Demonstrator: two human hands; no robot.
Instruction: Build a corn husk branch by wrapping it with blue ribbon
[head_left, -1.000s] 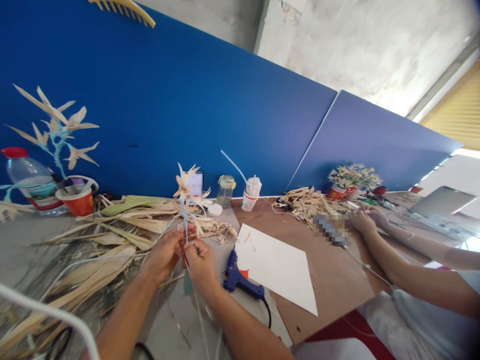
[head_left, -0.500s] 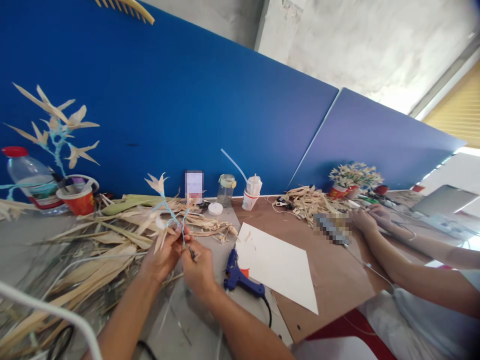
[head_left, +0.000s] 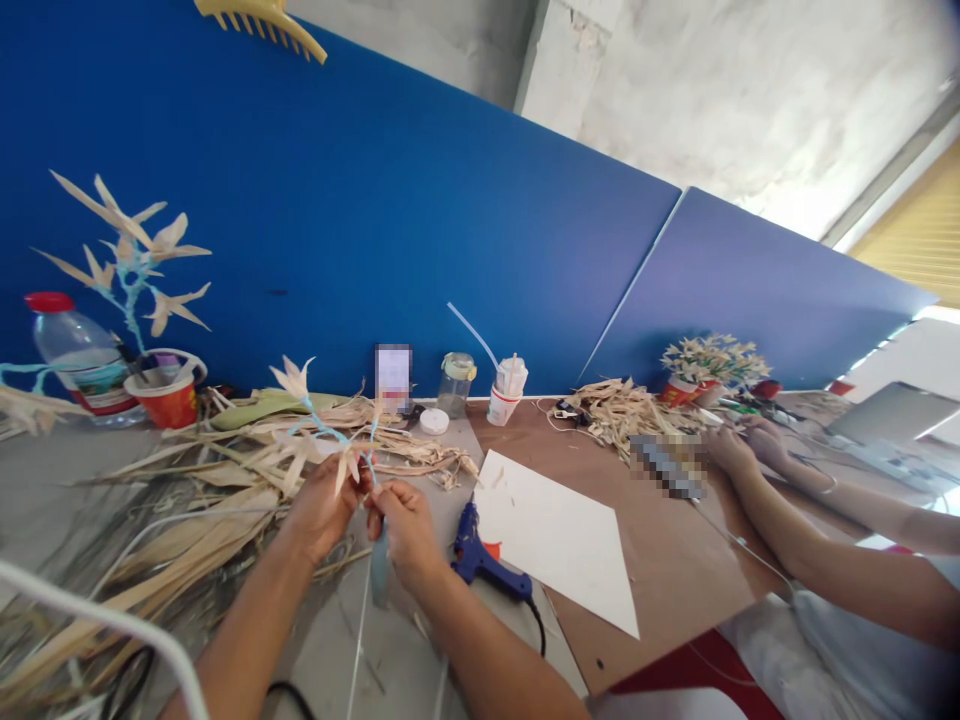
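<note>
Between both hands is a flower stem (head_left: pixel 324 430) wrapped in light blue, with pale husk petals at its tips. My left hand (head_left: pixel 324 508) is closed round the stem near its lower husk flower. Just to the right, my right hand (head_left: pixel 405 525) pinches the lower end of the stem, fingers bent together. A translucent bluish strip (head_left: pixel 379 572) hangs below my right hand. A blue glue gun (head_left: pixel 484 558) lies on the table to the right of my right hand, beside a white sheet (head_left: pixel 559 540).
Dry husks (head_left: pixel 202 520) cover the left of the table. A red cup (head_left: pixel 166 400) with a husk flower and a bottle (head_left: pixel 86 360) stand at the back left. A person's hands (head_left: pixel 739 450) are at the right. A white cable (head_left: pixel 105 615) crosses the lower left.
The stem has tilted and shifted slightly left. My right hand has turned, and the bluish strip now hangs below it. The dark object seen in that hand no longer shows.
</note>
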